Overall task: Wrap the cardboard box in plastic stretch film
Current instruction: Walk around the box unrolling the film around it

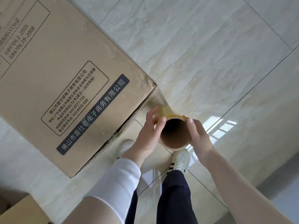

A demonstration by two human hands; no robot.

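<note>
Left hand point(148, 126) and right hand point(198, 135) up close, both grips clamped on the film roll point(174, 135), film point(159, 101) running taut to the cardboard box point(64, 78) corner, tiled floor point(210, 54) below

Cardboard box point(53, 81) fills upper left and centre left of frame, blocking that side down to its near corner at lower left. Stretch film point(159, 99) spans from box corner to the roll point(174, 132) at centre, closing that gap. Second carton point(21, 210) sits in bottom left corner. Tiled floor point(210, 54) across upper right and right lies open. Legs and shoes point(181, 160) occupy bottom centre.
</note>
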